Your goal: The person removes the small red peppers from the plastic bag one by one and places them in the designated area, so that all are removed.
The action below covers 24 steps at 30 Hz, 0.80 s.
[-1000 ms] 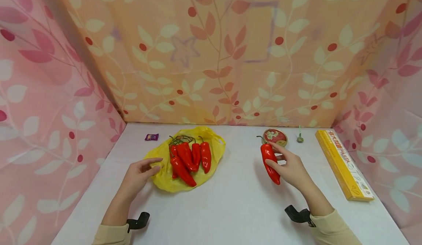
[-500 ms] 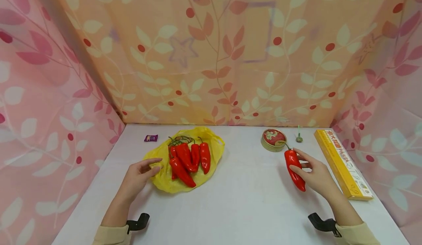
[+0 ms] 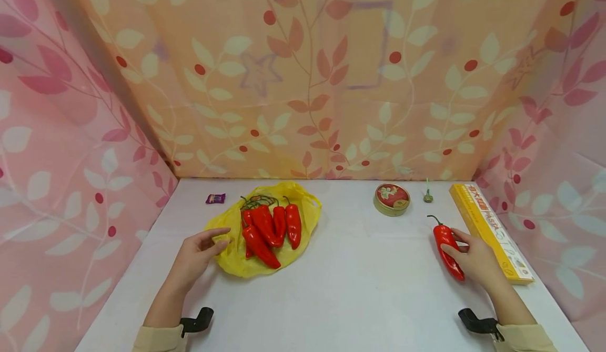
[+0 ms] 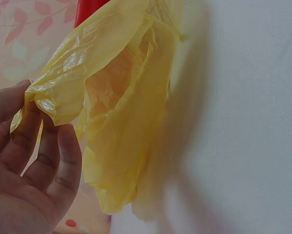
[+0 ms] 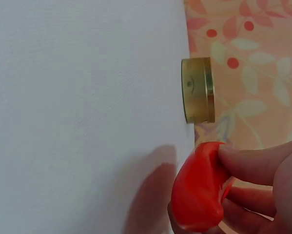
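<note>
A person's right hand [image 3: 475, 260] grips a single red chili pepper [image 3: 447, 246] at the right of a white table [image 3: 350, 289], fingers and thumb curled round the fruit, which sits just left of a long yellow pasta box [image 3: 487, 227] lying along the table's right edge. The right wrist view shows the pepper's blunt end pinched between fingertips [image 5: 243, 158] just above the white surface.

At the left, the left hand [image 3: 196, 254] pinches the near-left edge of a crumpled yellow plastic bag [image 3: 239, 262], a fold of the thin film caught between thumb and fingers in the left wrist view. The bag lies spread open on the table and holds a cluster of red chili peppers [image 3: 270, 228], their dark green stems pointing to the far side.

Toward the far right stands a round gold tin [image 3: 392, 199] with a red flowered lid, closed. Just right of it lies a small green object [image 3: 428, 195], too small to identify. A small purple wrapped candy [image 3: 215, 198] lies at the far left, near the bag.
</note>
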Each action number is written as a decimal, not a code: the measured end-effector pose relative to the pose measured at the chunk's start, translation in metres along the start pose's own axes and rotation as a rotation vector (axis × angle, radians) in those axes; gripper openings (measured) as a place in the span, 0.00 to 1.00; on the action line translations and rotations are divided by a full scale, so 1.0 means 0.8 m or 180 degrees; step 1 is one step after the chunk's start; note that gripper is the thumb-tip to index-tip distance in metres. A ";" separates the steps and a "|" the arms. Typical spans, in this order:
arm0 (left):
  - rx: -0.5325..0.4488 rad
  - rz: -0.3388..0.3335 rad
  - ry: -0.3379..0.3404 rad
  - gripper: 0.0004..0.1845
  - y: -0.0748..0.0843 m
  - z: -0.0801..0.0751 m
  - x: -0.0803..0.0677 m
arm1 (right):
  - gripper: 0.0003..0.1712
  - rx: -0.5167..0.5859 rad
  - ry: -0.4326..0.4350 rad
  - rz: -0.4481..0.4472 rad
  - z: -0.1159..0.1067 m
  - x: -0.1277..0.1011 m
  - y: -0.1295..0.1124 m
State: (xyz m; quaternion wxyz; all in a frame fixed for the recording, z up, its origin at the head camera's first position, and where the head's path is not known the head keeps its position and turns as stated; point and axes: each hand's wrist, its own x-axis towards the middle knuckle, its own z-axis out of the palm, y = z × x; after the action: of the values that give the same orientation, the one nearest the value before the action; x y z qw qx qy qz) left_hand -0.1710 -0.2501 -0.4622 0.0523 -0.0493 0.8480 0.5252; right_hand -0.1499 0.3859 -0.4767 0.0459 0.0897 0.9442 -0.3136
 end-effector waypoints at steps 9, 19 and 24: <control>-0.0039 0.0025 0.0009 0.23 0.000 0.004 -0.004 | 0.47 -0.0217 -0.0001 0.0098 0.005 0.004 0.018; 0.0040 -0.0012 -0.0003 0.23 0.001 0.002 -0.006 | 0.45 -0.0211 0.0182 0.0109 0.008 -0.002 0.010; -0.0029 -0.0029 -0.0021 0.23 -0.001 0.006 -0.004 | 0.43 -0.0150 0.0392 -0.0082 0.003 -0.011 -0.008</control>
State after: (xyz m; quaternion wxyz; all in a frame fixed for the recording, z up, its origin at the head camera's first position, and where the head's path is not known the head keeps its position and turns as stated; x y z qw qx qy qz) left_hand -0.1677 -0.2460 -0.4643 0.0573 -0.0516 0.8452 0.5289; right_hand -0.1423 0.3782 -0.4737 -0.0142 0.0955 0.9534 -0.2857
